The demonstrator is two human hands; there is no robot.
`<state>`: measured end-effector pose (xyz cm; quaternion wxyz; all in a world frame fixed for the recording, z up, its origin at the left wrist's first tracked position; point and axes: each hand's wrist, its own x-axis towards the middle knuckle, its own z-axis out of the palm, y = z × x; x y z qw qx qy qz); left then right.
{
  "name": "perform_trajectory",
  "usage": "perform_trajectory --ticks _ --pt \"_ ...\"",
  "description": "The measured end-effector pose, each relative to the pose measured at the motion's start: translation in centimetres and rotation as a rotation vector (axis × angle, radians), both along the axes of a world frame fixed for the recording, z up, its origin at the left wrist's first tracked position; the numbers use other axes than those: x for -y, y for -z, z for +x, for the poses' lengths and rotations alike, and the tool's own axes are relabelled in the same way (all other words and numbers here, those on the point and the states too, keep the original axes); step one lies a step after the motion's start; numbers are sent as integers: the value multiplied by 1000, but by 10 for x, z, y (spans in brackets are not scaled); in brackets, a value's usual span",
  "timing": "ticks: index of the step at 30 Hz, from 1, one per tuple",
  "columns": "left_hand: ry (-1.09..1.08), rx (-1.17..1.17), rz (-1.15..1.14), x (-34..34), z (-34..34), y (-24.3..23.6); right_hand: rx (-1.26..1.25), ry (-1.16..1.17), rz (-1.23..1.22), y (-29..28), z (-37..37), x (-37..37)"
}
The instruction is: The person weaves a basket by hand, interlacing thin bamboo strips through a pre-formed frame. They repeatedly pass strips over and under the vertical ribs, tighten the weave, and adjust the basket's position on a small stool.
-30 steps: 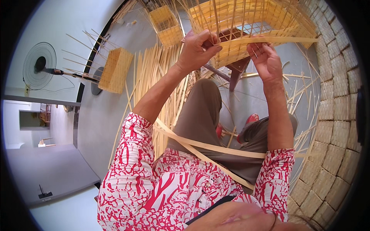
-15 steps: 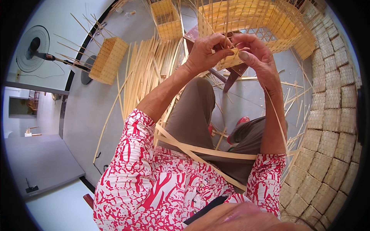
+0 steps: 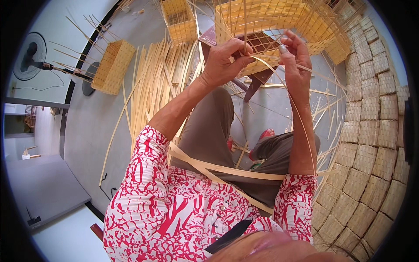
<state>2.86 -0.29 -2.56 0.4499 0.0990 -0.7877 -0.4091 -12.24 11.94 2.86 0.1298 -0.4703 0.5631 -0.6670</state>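
Observation:
A large yellow woven bamboo basket (image 3: 258, 21) with loose upright strips stands in front of me at the top. At its near side my left hand (image 3: 228, 60) is closed, thumb and fingers pinching a thin bamboo strip (image 3: 268, 64). From that pinch the strip arcs right and down along my right forearm. My right hand (image 3: 297, 59) is raised to the right of the pinch, its thumb and bent fingers apart, with nothing plainly gripped. Other thin strips pass close to it. Flat bamboo strips (image 3: 235, 171) lie across my lap.
A dark red stool (image 3: 255, 87) is under the basket. Many loose strips (image 3: 150, 87) cover the floor at left. Smaller woven baskets (image 3: 112, 67) stand beyond, near a fan (image 3: 30, 56). Stacked woven pieces (image 3: 364, 131) line the right side.
My right hand has come away from my left, moving right, and its fingers have opened. A curved strip now shows between the hands. The whole view has shifted slightly.

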Motion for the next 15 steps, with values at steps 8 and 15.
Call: perform_trajectory --ticks 8,15 --pt "-40 -4 34 4 -5 1 735 13 -167 11 -31 -1" --pt "32 74 34 9 0 -4 874 -57 -240 32 -34 -9"
